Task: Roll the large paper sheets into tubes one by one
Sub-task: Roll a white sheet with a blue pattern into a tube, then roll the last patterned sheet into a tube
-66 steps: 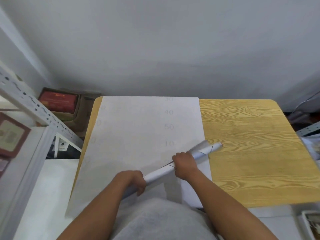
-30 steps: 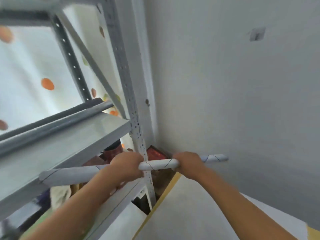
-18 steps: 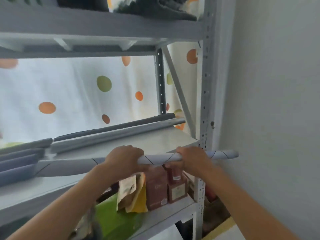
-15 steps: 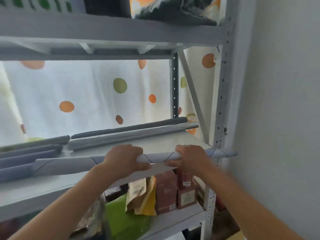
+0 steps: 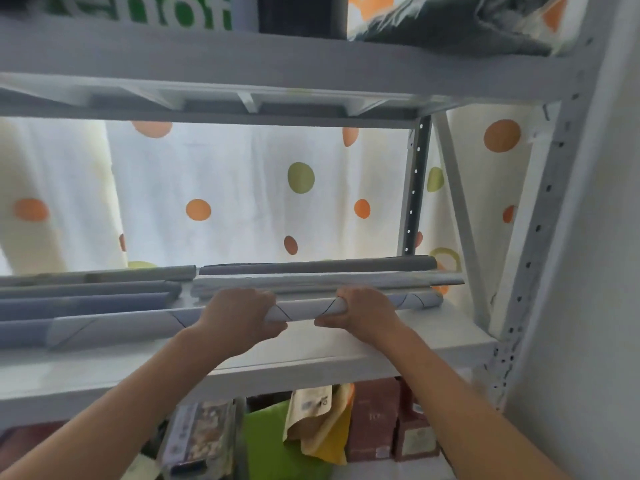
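Observation:
A rolled white paper tube (image 5: 301, 311) with thin dark lines lies lengthwise over the grey metal shelf (image 5: 311, 351). My left hand (image 5: 239, 313) grips it near the middle and my right hand (image 5: 360, 313) grips it further right, fingers curled over the top. The tube's right end reaches about the shelf's right post. Several other rolled tubes (image 5: 325, 277) lie in rows right behind it and to the left (image 5: 90, 299).
A white curtain with coloured dots (image 5: 242, 195) hangs behind the shelf. The upper shelf (image 5: 277, 60) holds boxes and a bag. Below stand red boxes (image 5: 377, 417), paper bags and a green bag (image 5: 273, 445). A wall (image 5: 595, 271) is on the right.
I lifted the rolled tube from the table, turned to the shelving and brought it over the middle shelf, up against the other tubes. Both hands keep their grip.

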